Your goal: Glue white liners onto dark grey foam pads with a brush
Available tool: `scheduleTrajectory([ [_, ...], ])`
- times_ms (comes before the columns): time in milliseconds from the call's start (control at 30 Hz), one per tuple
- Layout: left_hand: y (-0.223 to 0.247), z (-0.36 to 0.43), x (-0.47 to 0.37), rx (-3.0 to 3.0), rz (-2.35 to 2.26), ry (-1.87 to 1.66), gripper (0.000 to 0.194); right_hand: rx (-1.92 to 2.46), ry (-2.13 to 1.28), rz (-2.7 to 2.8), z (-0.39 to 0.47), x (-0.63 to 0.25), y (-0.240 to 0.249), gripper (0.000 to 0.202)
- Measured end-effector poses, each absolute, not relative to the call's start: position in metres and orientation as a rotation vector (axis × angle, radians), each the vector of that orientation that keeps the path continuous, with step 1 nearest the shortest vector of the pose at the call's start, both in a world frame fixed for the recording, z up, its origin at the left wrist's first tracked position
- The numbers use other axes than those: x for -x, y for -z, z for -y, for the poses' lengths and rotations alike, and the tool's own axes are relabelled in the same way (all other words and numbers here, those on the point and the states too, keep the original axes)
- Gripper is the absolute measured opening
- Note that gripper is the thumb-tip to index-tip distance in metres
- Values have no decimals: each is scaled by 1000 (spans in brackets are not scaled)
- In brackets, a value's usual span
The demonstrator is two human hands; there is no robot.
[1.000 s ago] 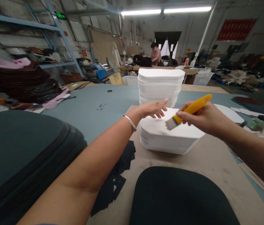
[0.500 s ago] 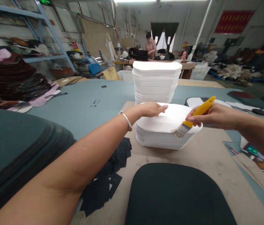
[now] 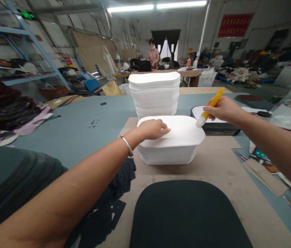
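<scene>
My left hand [image 3: 153, 129] rests on the top sheet of a stack of white rounded panels [image 3: 171, 153], its fingers stretched out and holding nothing. In my right hand [image 3: 219, 107] is a paintbrush [image 3: 214, 101] with a yellow handle. Its pale bristles touch the right edge of the top white sheet. Behind this pile rises a taller stack of white panels [image 3: 155, 94]. Closer to me, a dark green rounded panel [image 3: 189, 213] lies flat on the brown board [image 3: 220, 172].
Stacked dark green panels [image 3: 13, 182] and loose dark pieces [image 3: 104, 220] lie at the left. Black-edged panels [image 3: 220, 128] sit beyond the brush. Scissors [image 3: 240, 155] and a cardboard strip [image 3: 264, 177] are at the right. A person [image 3: 153, 55] works at a far table.
The brush has moved from the near right edge of the white stack to its far right edge. My left hand stays on the top sheet. The camera view has shifted.
</scene>
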State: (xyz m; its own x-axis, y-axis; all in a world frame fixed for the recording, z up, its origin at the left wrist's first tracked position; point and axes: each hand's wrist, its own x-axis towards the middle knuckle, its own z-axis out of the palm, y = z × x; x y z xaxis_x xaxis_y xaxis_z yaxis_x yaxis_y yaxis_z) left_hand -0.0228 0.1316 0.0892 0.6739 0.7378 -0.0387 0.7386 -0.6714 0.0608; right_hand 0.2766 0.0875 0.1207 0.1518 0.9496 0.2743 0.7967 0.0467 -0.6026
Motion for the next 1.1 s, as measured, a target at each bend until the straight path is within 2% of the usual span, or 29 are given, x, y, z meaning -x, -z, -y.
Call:
scheduleTrajectory([
  [200,-100,-124,-5,-2891,-1216,95,40,1781,-72,1783,-11,-267,-107,22],
  [367,-98,-102,-45,-3014,-987,39,34,1655,-104,1575,42,-300,-99,39],
  [567,-96,-89,-62,-3084,-877,90,26,1615,-219,1409,59,-327,-74,54],
  [700,-99,-88,-64,-3096,-875,133,30,1559,-258,1477,54,-327,-56,53],
  [833,-100,-88,-64,-3093,-878,148,30,1409,-537,1458,33,-318,-44,50],
  [1100,-93,-109,-65,-2931,-977,17,45,1371,-654,1321,-46,-289,-23,21],
])
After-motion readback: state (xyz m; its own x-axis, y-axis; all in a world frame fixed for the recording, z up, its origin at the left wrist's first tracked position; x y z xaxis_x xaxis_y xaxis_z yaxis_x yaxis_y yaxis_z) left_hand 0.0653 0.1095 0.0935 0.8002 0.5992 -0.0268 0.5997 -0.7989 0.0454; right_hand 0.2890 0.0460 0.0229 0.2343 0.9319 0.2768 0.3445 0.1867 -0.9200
